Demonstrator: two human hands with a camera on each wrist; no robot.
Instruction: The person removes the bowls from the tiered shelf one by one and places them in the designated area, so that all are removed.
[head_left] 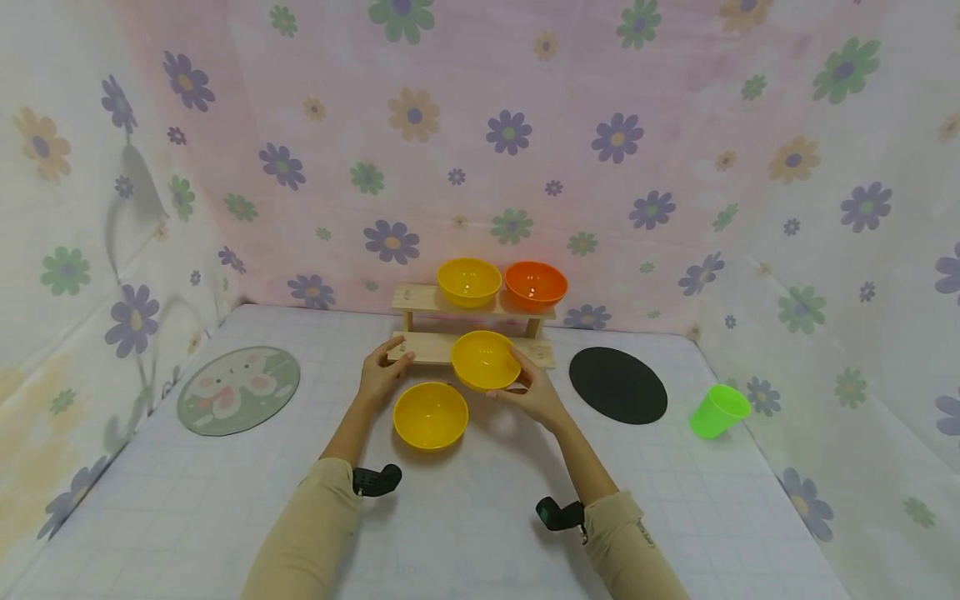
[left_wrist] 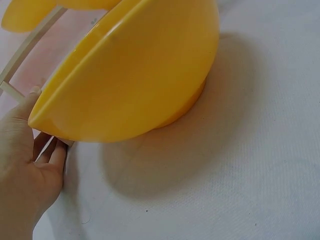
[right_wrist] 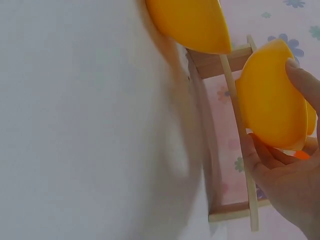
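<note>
My right hand [head_left: 538, 395] holds a yellow bowl [head_left: 486, 360] by its right side, thumb near the rim and fingers below. The right wrist view shows that bowl [right_wrist: 272, 97] at the lower board of a two-tier wooden rack [head_left: 423, 347]. At the rack's left end, my left hand [head_left: 380, 375] grips the lower board, its fingertips partly hidden in the left wrist view. Another yellow bowl [head_left: 431, 417] stands on the table between my forearms. The upper board bears a third yellow bowl [head_left: 468, 283] and an orange bowl [head_left: 536, 285].
A round grey-green mat [head_left: 240, 390] with a bunny pattern lies at the left. A black round mat [head_left: 618, 385] is right of the rack, with a bright green cup [head_left: 718, 412] beyond it. Flowered cloth [head_left: 465, 150] hangs close behind the rack.
</note>
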